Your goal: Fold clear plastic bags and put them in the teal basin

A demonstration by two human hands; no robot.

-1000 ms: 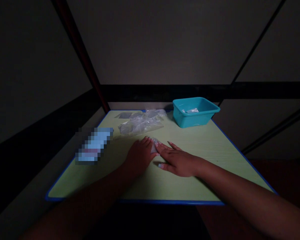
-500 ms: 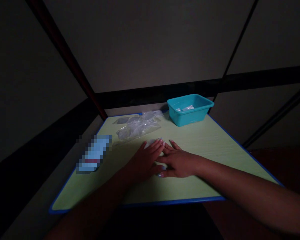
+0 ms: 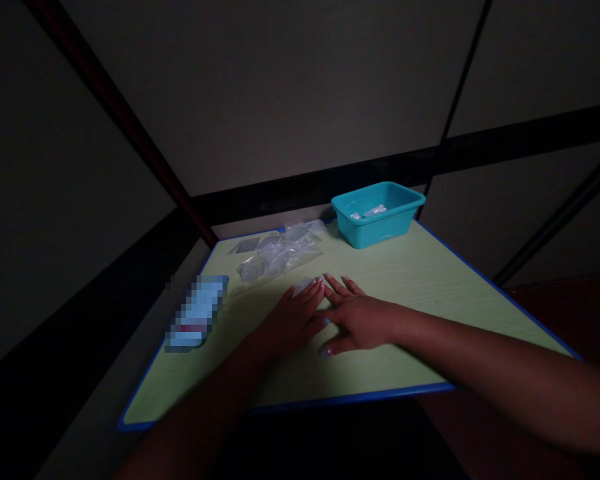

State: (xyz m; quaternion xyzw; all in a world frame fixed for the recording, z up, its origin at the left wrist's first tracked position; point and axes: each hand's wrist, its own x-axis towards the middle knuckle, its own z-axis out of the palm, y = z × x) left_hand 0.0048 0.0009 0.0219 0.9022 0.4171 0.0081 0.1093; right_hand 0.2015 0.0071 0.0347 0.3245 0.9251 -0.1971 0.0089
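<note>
My left hand [image 3: 293,320] lies flat, fingers stretched forward, over a small clear plastic piece [image 3: 304,287] that shows at its fingertips. What the piece is, I cannot make out, since the fingers cover most of it. Right beside it, my right hand [image 3: 357,320] rests palm down with its fingers spread. Its fingertips meet those of the left hand, and its thumb points left over the tabletop [image 3: 410,280]. Neither hand grips anything. Beyond the hands lies a crumpled heap of clear plastic bags [image 3: 275,257].
A turquoise plastic basin [image 3: 380,230] stands at the back right with small silvery-white packets [image 3: 375,211] inside. On the left lies a blurred-out blue phone-like object [image 3: 197,313]. The table has a blue edge [image 3: 350,399], with a wall behind.
The view has turned slightly. My right hand's fingers have spread and slid a little forward, apart from the left hand's; the left hand stays nearly in place over the plastic.
</note>
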